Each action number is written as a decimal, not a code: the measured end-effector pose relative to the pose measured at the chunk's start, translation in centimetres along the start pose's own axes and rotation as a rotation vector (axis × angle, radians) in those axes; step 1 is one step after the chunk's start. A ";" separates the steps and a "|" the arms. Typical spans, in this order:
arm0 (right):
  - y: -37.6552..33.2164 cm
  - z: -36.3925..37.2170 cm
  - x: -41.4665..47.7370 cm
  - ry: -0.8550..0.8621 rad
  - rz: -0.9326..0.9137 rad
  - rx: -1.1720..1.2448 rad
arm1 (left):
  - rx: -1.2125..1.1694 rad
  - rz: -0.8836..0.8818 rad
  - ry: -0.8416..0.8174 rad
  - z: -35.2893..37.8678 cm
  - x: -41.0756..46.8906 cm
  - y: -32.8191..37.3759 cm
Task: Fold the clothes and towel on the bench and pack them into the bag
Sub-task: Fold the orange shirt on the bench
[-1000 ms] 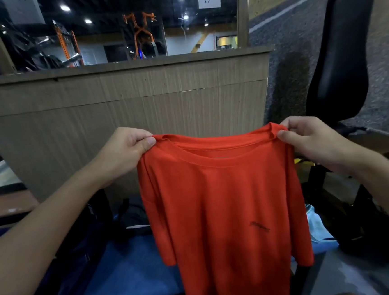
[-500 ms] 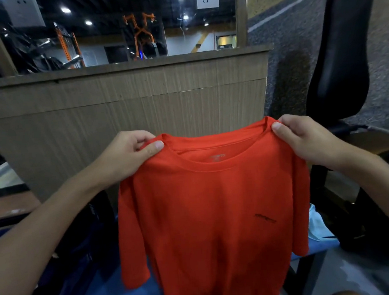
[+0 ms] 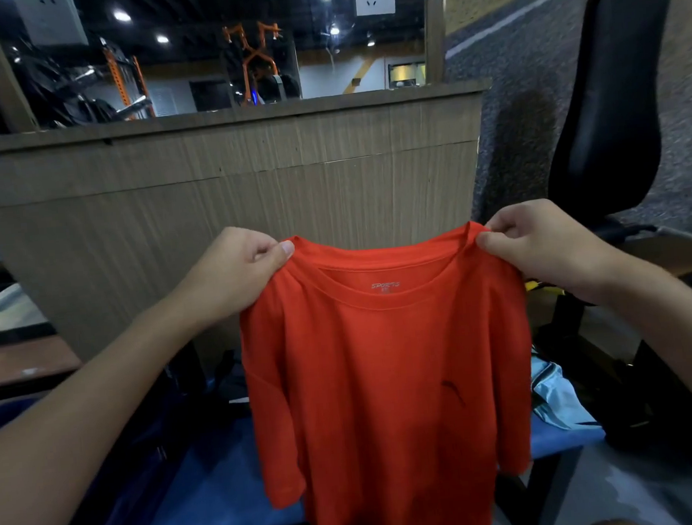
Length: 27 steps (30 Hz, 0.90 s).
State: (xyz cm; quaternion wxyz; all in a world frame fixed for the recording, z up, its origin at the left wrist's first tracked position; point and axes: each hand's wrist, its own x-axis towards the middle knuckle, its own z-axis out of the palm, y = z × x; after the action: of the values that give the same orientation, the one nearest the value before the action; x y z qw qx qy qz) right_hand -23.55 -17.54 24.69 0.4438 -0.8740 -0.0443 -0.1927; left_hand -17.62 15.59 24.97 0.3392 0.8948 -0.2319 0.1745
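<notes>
An orange-red T-shirt [image 3: 384, 384] hangs upright in front of me, held up by its shoulders above the blue bench [image 3: 213, 483]. My left hand [image 3: 232, 272] pinches the left shoulder beside the collar. My right hand [image 3: 543, 245] pinches the right shoulder. Both sleeves hang down at the sides, and the collar label faces me. A light blue cloth [image 3: 557, 398] lies on the bench's right end, partly hidden by the shirt. A dark navy bag [image 3: 117, 483] sits at the left of the bench behind my left arm.
A wooden partition [image 3: 221, 198] stands close behind the bench, with a mirror above it. A black padded seat back [image 3: 611, 113] on a metal frame rises at the right. Some dark fabric [image 3: 229, 385] lies at the back of the bench.
The shirt's sleeves have swung back in and it hangs flatter and straighter. My hands stay on its shoulders at about the same height.
</notes>
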 end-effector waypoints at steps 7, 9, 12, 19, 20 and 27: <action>-2.8 4.4 -1.2 -0.103 0.210 0.232 | 0.055 0.003 0.027 2.2 0.2 2.3; -3.7 5.9 -1.4 -0.108 0.224 0.271 | 0.040 0.014 0.013 3.0 0.1 3.1; -4.9 7.9 -1.8 -0.098 0.214 0.309 | -0.006 0.040 -0.021 4.0 -0.1 4.2; -6.3 10.3 -2.2 -0.137 0.115 0.376 | -0.141 0.038 -0.119 4.6 -0.5 4.8; -6.2 10.4 -2.2 -0.133 0.100 0.360 | -0.157 0.039 -0.136 4.5 -0.6 4.7; -5.5 11.2 -2.1 -0.122 -0.013 0.309 | -0.326 0.010 -0.203 3.9 -1.3 3.7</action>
State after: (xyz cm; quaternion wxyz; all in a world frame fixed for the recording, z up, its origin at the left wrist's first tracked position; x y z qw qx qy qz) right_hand -23.54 -5.13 22.10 0.5683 -0.8050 -0.1059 -0.1333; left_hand -20.12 10.83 23.53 0.4535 0.8400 -0.2946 0.0453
